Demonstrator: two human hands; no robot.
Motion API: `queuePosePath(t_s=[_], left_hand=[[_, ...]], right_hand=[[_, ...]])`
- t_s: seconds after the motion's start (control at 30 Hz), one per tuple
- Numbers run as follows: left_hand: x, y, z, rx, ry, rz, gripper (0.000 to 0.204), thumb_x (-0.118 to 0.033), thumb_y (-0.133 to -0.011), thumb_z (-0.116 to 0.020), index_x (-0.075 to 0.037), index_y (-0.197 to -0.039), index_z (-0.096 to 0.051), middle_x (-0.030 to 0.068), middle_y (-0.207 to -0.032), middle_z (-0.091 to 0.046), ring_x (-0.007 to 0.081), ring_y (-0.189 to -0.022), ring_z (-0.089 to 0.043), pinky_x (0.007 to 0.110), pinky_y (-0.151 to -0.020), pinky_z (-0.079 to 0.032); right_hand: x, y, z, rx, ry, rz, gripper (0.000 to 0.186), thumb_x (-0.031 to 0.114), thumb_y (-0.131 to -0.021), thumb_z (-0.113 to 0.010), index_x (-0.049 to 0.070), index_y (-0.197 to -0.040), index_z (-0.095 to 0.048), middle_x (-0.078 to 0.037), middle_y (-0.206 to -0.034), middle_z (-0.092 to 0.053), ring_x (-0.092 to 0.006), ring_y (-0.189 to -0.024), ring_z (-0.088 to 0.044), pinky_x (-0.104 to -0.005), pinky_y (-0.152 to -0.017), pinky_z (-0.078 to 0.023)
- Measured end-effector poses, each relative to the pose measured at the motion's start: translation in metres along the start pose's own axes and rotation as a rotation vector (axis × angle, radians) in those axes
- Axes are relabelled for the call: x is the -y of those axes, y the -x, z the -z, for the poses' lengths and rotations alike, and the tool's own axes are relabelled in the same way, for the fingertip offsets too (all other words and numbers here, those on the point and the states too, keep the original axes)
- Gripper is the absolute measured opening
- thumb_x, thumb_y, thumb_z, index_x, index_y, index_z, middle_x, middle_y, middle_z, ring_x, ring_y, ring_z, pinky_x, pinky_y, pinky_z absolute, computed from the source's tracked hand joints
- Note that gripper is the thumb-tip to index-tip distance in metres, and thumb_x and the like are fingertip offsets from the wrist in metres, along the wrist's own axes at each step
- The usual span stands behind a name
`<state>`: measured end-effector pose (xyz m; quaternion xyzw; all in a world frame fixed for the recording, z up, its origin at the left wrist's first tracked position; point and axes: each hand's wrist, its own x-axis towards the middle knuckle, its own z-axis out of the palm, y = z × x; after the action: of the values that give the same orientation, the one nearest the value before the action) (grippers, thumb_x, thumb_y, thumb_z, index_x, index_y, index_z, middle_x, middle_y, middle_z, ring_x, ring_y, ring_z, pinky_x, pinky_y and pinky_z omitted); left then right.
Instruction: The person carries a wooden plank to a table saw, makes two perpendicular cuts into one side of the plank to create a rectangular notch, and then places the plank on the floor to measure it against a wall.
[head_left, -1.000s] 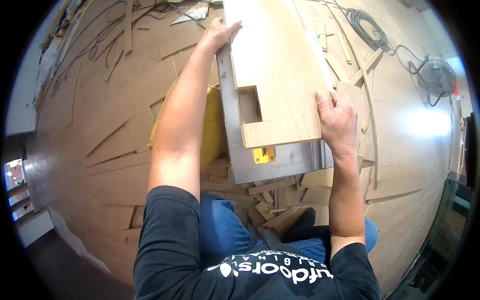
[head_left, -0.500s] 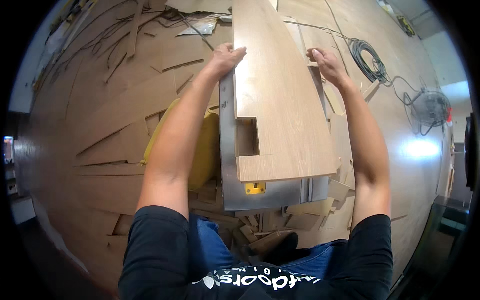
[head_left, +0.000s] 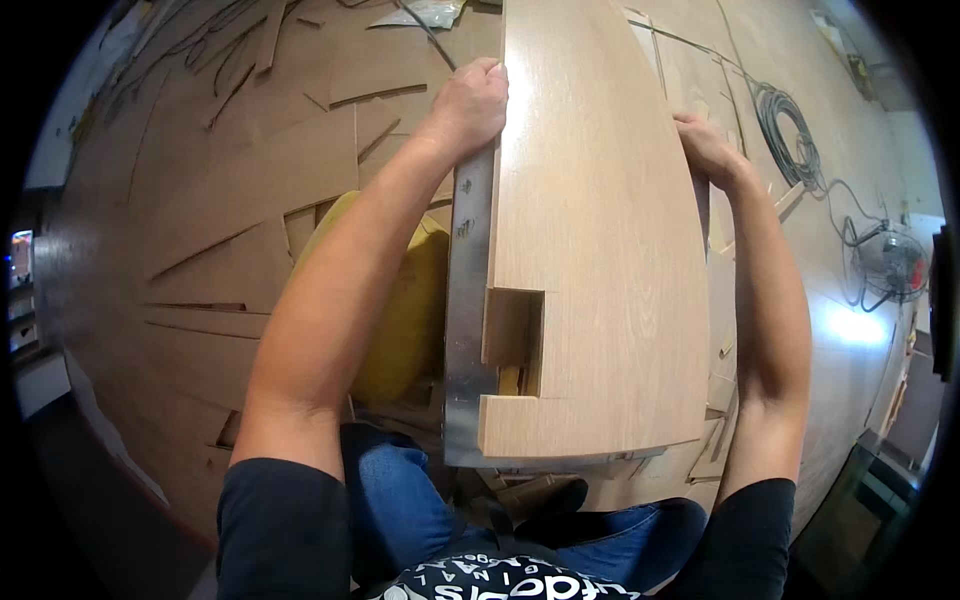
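On plank (head_left: 600,250) side edges: left hand (head_left: 472,105), right hand (head_left: 706,148) gripping.

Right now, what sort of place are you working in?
Probably a floor-laying or carpentry site: wood-look offcuts are strewn over the plank floor, a notched laminate board lies on a metal cutter bed, and a coiled cable lies nearby.

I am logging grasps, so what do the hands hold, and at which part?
Both hold the long light wooden plank with a rectangular notch: left hand on its left edge, right hand on its right edge.
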<state>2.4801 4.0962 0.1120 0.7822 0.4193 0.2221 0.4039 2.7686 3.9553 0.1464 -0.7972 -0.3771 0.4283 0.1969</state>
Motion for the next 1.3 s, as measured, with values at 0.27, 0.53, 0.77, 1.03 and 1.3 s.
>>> queuePosePath(t_s=[0.27, 0.53, 0.77, 1.03, 1.3], left_hand=[[-0.021, 0.009, -0.005, 0.009, 0.147, 0.026, 0.048, -0.024, -0.104, -0.035, 0.006, -0.129, -0.063, 0.0269, -0.124, -0.068, 0.0366, -0.117, -0.064, 0.042, -0.105, -0.047], [-0.007, -0.014, -0.004, -0.053, -0.074, -0.159, 0.047, -0.031, -0.106, -0.035, 0.002, -0.127, -0.061, 0.0251, -0.125, -0.066, 0.0396, -0.116, -0.062, 0.045, -0.105, -0.047], [0.009, 0.073, 0.016, -0.123, 0.212, 0.221, 0.046, -0.044, -0.104, -0.039, -0.013, -0.131, -0.060, 0.0232, -0.137, -0.056, 0.0398, -0.130, -0.052, 0.055, -0.108, -0.039], [-0.004, 0.603, 0.291, -0.044, 0.040, 0.994, 0.048, -0.031, -0.102, -0.053, -0.001, -0.139, -0.055, 0.0271, -0.134, -0.060, 0.0417, -0.129, -0.055, 0.047, -0.108, -0.044], [-0.273, 0.783, 0.288, 0.142, 0.799, 1.315, 0.077, -0.063, -0.106, -0.035, -0.005, -0.156, -0.040, 0.0178, -0.162, -0.038, 0.0312, -0.151, -0.034, 0.043, -0.121, -0.030]], right_hand=[[-0.034, -0.008, 0.001, -0.328, -0.120, 0.272, 0.049, 0.043, -0.108, -0.046, 0.000, -0.095, -0.067, -0.001, -0.077, -0.059, -0.0104, -0.073, -0.053, -0.0296, -0.070, -0.045], [0.058, -0.051, 0.005, -0.189, -0.318, -0.155, 0.066, 0.049, -0.096, -0.067, -0.010, -0.127, -0.061, -0.024, -0.112, -0.068, -0.0269, -0.101, -0.065, -0.0357, -0.089, -0.052], [0.050, -0.008, 0.056, 0.055, -0.517, -0.003, 0.050, 0.025, -0.107, -0.049, -0.012, -0.140, -0.049, -0.026, -0.137, -0.059, -0.0357, -0.122, -0.060, -0.0449, -0.104, -0.048], [-0.009, 0.126, 0.166, -0.078, -0.424, 0.131, 0.035, 0.019, -0.102, -0.059, -0.008, -0.123, -0.060, -0.009, -0.101, -0.067, -0.0176, -0.090, -0.060, -0.0339, -0.080, -0.049], [0.059, 0.408, 0.231, -0.140, -0.166, 0.274, 0.023, 0.012, -0.093, -0.063, -0.001, -0.112, -0.063, -0.006, -0.087, -0.067, -0.0209, -0.074, -0.062, -0.0360, -0.064, -0.050]])
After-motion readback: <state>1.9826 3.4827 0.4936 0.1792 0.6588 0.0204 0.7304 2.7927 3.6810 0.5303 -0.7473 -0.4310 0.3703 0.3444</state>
